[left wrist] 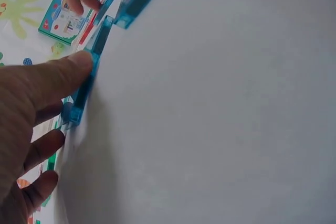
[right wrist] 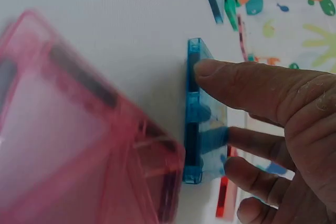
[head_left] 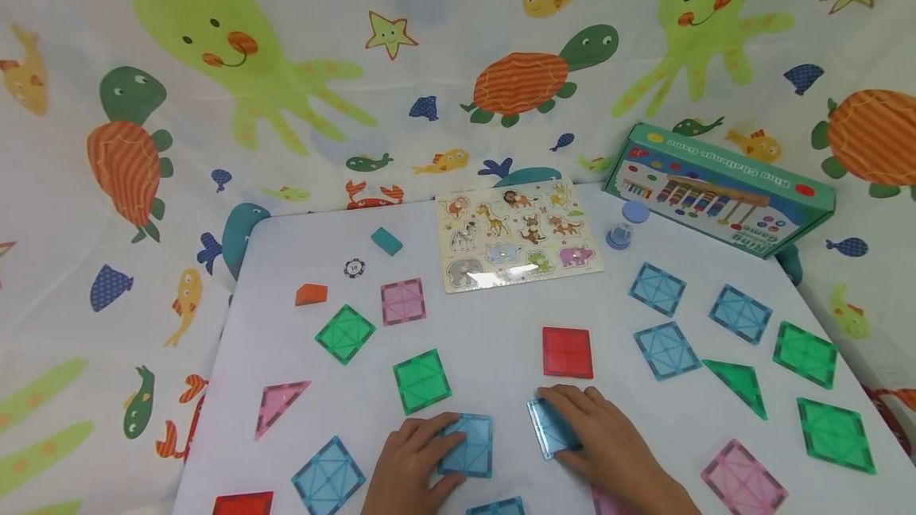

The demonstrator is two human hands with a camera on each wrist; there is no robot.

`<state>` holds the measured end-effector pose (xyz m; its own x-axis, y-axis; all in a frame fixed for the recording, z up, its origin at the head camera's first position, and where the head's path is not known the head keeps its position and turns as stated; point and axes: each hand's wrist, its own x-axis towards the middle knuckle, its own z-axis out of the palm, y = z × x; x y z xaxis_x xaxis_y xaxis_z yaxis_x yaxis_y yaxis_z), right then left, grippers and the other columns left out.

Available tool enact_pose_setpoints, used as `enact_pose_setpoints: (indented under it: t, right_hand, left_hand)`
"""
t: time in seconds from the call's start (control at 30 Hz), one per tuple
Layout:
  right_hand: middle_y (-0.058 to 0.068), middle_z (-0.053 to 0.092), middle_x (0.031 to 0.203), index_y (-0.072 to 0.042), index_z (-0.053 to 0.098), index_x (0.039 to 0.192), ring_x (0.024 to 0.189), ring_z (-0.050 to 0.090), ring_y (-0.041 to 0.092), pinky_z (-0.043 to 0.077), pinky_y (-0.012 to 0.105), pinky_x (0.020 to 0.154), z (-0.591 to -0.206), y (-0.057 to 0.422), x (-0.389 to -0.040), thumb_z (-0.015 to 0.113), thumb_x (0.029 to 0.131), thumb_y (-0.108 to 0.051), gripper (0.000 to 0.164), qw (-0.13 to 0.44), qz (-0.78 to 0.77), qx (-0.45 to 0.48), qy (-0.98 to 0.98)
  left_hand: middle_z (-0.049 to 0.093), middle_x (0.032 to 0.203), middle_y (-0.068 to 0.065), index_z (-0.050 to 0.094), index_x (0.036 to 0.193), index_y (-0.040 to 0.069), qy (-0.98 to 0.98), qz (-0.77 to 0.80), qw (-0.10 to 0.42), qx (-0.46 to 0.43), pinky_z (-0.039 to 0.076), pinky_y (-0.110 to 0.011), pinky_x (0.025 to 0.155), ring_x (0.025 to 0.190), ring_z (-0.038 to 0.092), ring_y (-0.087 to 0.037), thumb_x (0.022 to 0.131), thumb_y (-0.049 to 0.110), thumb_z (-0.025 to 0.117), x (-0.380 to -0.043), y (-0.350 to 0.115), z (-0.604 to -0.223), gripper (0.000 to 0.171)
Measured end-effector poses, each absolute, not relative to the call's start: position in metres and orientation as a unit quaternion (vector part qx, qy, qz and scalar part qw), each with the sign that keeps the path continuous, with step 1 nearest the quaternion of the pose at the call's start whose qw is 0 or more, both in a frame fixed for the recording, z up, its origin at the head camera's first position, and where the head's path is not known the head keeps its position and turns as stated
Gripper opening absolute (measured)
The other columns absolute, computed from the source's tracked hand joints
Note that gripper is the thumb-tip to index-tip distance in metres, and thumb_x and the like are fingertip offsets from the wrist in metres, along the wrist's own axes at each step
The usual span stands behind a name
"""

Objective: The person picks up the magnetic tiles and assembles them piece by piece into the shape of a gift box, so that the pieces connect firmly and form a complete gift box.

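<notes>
In the head view, my left hand [head_left: 411,458] pinches a blue tile [head_left: 475,447] at six o'clock, my right hand [head_left: 603,435] a tilted blue square [head_left: 553,429] at five; at three, a green box [head_left: 719,191] reads "Ring Challenge Game", upside down.

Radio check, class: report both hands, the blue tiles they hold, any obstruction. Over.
Left hand grips one blue tile; right hand grips another. Held tiles apart. No obstacle visible between them; pink tile beside right hand.
</notes>
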<state>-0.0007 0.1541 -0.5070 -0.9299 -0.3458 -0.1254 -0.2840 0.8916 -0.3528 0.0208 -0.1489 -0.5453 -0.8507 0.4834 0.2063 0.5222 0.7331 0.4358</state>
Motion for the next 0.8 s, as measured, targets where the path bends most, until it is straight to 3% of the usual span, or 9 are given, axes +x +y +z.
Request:
enact_pose_setpoints:
  t: [0.4, 0.8]
  right_hand:
    - [-0.004, 0.053, 0.122, -0.025, 0.046, 0.138, 0.100, 0.049, 0.012, 0.052, 0.037, 0.080, -0.514, 0.128, -0.001, 0.081, 0.067, -0.048, 0.082, 0.061, -0.168, -0.201, 0.963]
    - [-0.003, 0.050, 0.127, -0.024, 0.043, 0.140, 0.101, 0.050, 0.012, 0.052, 0.035, 0.081, -0.519, 0.114, 0.003, 0.078, 0.070, -0.049, 0.082, 0.058, -0.185, -0.229, 0.954]
  left_hand:
    - [0.048, 0.134, 0.015, 0.063, 0.118, 0.033, -0.944, -0.225, 0.025, -0.238, 0.044, -0.027, 0.075, 0.108, 0.046, -0.007, 0.075, 0.052, 0.073, 0.023, -0.140, -0.546, 0.048]
    - [0.051, 0.129, 0.012, 0.066, 0.113, 0.032, -0.943, -0.230, 0.025, -0.238, 0.045, -0.028, 0.076, 0.102, 0.048, -0.007, 0.074, 0.049, 0.075, 0.021, -0.134, -0.541, 0.043]
